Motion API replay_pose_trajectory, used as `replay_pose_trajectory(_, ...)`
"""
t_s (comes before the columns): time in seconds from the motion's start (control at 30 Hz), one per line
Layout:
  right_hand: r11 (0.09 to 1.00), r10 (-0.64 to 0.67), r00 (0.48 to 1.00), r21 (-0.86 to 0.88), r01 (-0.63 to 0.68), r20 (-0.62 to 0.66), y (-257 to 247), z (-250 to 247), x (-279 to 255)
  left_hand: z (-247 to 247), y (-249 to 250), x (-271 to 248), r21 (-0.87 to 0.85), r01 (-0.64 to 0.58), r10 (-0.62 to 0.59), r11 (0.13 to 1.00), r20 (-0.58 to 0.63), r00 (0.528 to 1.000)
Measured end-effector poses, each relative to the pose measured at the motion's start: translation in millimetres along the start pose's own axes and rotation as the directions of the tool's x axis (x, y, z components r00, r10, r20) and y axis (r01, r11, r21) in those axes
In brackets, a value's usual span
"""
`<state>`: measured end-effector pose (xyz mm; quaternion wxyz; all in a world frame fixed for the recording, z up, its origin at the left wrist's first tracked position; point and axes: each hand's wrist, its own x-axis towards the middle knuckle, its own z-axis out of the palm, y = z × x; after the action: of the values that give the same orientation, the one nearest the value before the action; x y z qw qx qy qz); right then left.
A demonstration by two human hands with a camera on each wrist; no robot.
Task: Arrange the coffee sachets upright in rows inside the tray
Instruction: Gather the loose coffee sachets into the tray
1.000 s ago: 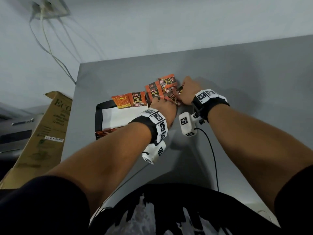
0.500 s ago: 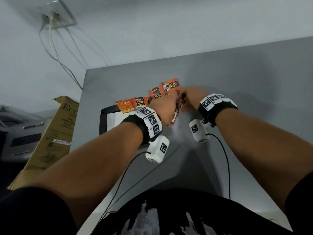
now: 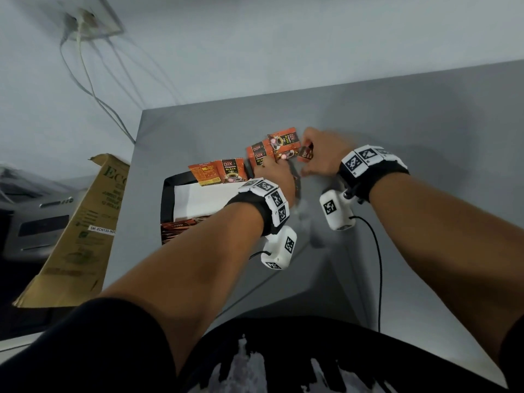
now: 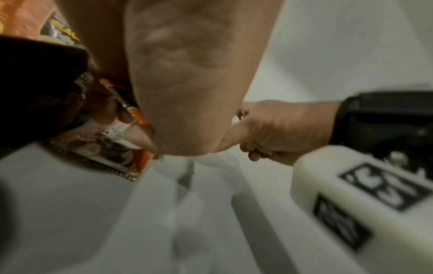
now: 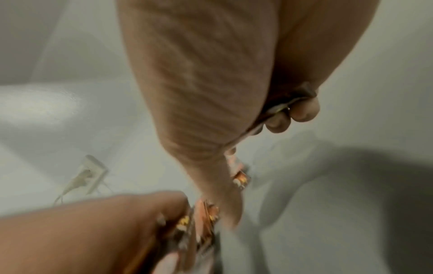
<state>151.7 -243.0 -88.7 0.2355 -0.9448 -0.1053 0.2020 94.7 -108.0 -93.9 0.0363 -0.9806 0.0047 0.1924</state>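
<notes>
The black-rimmed tray point(image 3: 167, 199) with a white floor lies left of centre on the grey table. Two orange coffee sachets point(image 3: 217, 174) stand along its far rim, and dark sachets point(image 3: 177, 226) lie at its near left corner. My left hand point(image 3: 273, 173) grips a bunch of orange sachets point(image 3: 261, 154) at the tray's far right corner. The left wrist view shows that bunch point(image 4: 105, 152) under my curled fingers. Just to the right, my right hand point(image 3: 314, 157) pinches a single sachet point(image 3: 306, 153), close to the bunch. The right wrist view is blurred and shows the sachets point(image 5: 203, 222) edge-on.
A tall cardboard box point(image 3: 85, 222) leans off the table's left edge. A wall socket point(image 3: 93, 24) with hanging cables is at the far left. A black cable point(image 3: 378, 265) trails from my right wrist across the grey table point(image 3: 411, 131).
Both hands stay at the bunch of sachets. My right hand has drawn slightly right with one sachet in its fingers. The head view has shifted, so the scene sits further right.
</notes>
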Motion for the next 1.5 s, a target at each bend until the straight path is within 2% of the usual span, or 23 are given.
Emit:
replay_pose_trajectory(0.1, 0.998, -0.07, 0.995, -0.013, 0.069, -0.074, -4.9, -6.1, 18.8, 9.8, 10.1, 0.8, 0.044, 0.087, -0.087, 0.995, -0.008, 0.996)
replay_pose_trajectory(0.17, 0.995, -0.09, 0.994, -0.057, 0.086, -0.064, -9.6, -4.5, 30.0, 18.5, 13.5, 1.0, 0.046, 0.102, -0.101, 0.994, -0.022, 0.995)
replay_pose_trajectory(0.37, 0.974, -0.198, 0.979, -0.102, 0.202, 0.043, -21.6, 10.0, 47.1, 21.6, 16.9, -10.1, 0.041, 0.012, -0.012, 0.999, -0.002, 1.0)
replay_pose_trajectory(0.47, 0.956, -0.186, 0.981, -0.221, 0.195, 0.061, -19.1, 15.5, 51.1, 27.0, 20.1, -8.7, 0.055, 0.007, -0.006, 0.998, -0.02, 1.0)
replay_pose_trajectory(0.57, 0.93, -0.173, 0.984, -0.338, 0.149, -0.042, -12.1, 16.3, 51.6, 27.7, 18.4, -5.8, -0.026, 0.06, -0.06, 0.998, 0.013, 0.998)
replay_pose_trajectory(0.7, 0.959, -0.083, 0.996, -0.275, 0.071, -0.03, -5.0, 14.2, 45.9, 13.5, 16.0, 4.1, -0.036, -0.019, 0.02, 0.999, 0.039, 0.999)
replay_pose_trajectory(0.8, 0.976, -0.048, 0.998, -0.213, 0.037, -0.047, -3.2, 8.5, 40.9, -8.0, 13.1, 13.1, -0.265, 0.136, -0.136, 0.955, 0.018, 0.991)
replay_pose_trajectory(0.9, 0.997, -0.042, 0.991, -0.065, 0.034, -0.127, -2.4, 0.2, 39.1, -21.9, 11.8, 21.6, -0.395, 0.168, -0.184, 0.903, -0.004, 0.983)
replay_pose_trajectory(1.03, 0.997, -0.04, 0.993, 0.058, 0.046, -0.112, 0.2, -14.5, 34.9, -31.3, 10.1, 32.9, -0.365, 0.186, -0.186, 0.912, 0.036, 0.982)
replay_pose_trajectory(1.1, 0.998, -0.052, 0.997, 0.024, 0.053, -0.065, 4.3, -17.3, 35.5, -34.0, 12.5, 35.8, -0.378, 0.244, -0.246, 0.893, 0.045, 0.968)
replay_pose_trajectory(1.17, 0.999, -0.005, 1.0, -0.042, 0.005, -0.007, 5.1, -16.8, 34.2, -38.1, 13.7, 37.8, -0.367, 0.283, -0.286, 0.886, 0.049, 0.957)
replay_pose_trajectory(1.27, 0.993, 0.058, 0.998, -0.101, -0.059, -0.014, 8.1, -10.2, 32.2, -34.9, 11.6, 46.4, -0.283, 0.319, -0.289, 0.905, 0.141, 0.947)
replay_pose_trajectory(1.37, 0.994, 0.033, 0.999, -0.108, -0.034, -0.018, 8.9, -1.5, 34.0, -27.7, 7.6, 49.1, -0.275, 0.296, -0.262, 0.915, 0.156, 0.952)
replay_pose_trajectory(1.5, 0.995, -0.022, 0.999, -0.094, 0.026, 0.043, 3.9, 11.5, 29.9, -30.7, 5.7, 43.0, -0.199, 0.279, -0.246, 0.94, 0.173, 0.954)
